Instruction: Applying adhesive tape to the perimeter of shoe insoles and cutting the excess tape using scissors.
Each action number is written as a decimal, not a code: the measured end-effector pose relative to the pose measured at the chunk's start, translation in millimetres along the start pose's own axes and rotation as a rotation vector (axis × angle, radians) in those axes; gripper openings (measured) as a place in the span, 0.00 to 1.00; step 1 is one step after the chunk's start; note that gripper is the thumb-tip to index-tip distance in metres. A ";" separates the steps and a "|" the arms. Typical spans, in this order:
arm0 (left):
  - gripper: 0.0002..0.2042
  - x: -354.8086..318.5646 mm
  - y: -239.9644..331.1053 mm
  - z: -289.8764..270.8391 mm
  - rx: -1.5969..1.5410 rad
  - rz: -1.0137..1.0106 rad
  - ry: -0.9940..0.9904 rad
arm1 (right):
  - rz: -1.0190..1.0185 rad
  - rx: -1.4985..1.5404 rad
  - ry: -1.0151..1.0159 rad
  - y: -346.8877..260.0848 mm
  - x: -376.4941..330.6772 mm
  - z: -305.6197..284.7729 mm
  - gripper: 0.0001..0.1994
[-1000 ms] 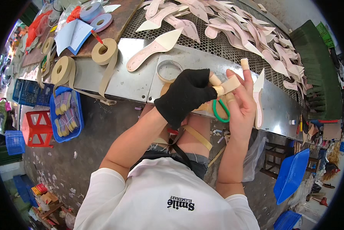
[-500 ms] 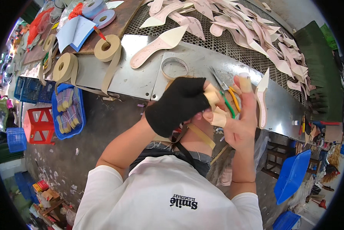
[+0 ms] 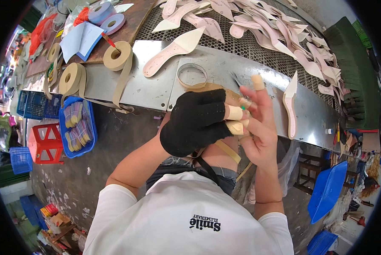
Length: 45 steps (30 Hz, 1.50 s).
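Observation:
My left hand [image 3: 197, 123], in a black fingerless glove with taped fingertips, is closed over a flat brown shoe piece [image 3: 218, 90] above my lap. My right hand [image 3: 260, 127], bare with tan tape on the forefinger, presses against it from the right, fingers partly spread. Scissors [image 3: 235, 79] sit between the two hands; only the dark blade tips and a speck of green handle show. A tan strap [image 3: 228, 151] hangs below the hands.
The metal bench edge [image 3: 148, 87] carries tan tape rolls [image 3: 116, 55], a loose tape ring [image 3: 191, 75] and pointed insoles [image 3: 290, 106]. Several pink insoles [image 3: 258, 25] cover the mesh top. A blue basket [image 3: 78, 125] and red stool [image 3: 46, 142] stand left, a blue bin [image 3: 326, 191] right.
The hands have drawn closer together. The scissors, plainly visible with green and orange handles half a second ago, are now mostly hidden. The gloved hand has turned over the brown piece.

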<state>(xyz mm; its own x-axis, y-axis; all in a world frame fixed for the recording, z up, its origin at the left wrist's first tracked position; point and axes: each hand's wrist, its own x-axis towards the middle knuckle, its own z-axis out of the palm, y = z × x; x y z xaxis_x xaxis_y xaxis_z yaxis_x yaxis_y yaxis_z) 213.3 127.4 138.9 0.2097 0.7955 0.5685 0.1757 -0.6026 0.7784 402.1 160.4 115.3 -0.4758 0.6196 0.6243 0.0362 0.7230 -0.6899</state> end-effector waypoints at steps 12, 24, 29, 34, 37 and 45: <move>0.08 16.9 -5.9 -22.3 -0.131 -0.103 -0.261 | 0.679 1.050 -0.316 -17.0 -16.0 0.2 0.41; 0.09 -2.2 -19.5 -3.0 -0.818 -0.626 -0.090 | 0.366 1.925 -0.239 -10.0 -26.0 49.1 0.48; 0.08 -7.1 -19.1 8.1 -0.691 -0.563 -0.042 | 0.518 1.486 -0.211 -11.7 -26.2 37.7 0.46; 0.11 -8.5 -23.7 11.0 -0.626 -0.604 0.001 | 0.506 0.674 -0.183 -4.0 -28.6 36.9 0.38; 0.11 -8.2 -24.4 8.1 -0.727 -0.672 -0.038 | 0.445 0.332 -0.177 -1.5 -24.2 34.4 0.35; 0.09 -17.6 -46.7 5.4 -0.968 -0.663 -0.013 | 0.471 0.554 -0.212 -3.9 -31.5 36.2 0.41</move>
<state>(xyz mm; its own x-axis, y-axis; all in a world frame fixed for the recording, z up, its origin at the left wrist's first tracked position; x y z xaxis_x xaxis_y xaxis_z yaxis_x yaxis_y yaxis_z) 206.6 141.2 91.0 0.3632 0.9314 -0.0231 -0.5496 0.2342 0.8019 385.2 127.0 85.1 -0.6805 0.7121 0.1727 -0.1427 0.1024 -0.9844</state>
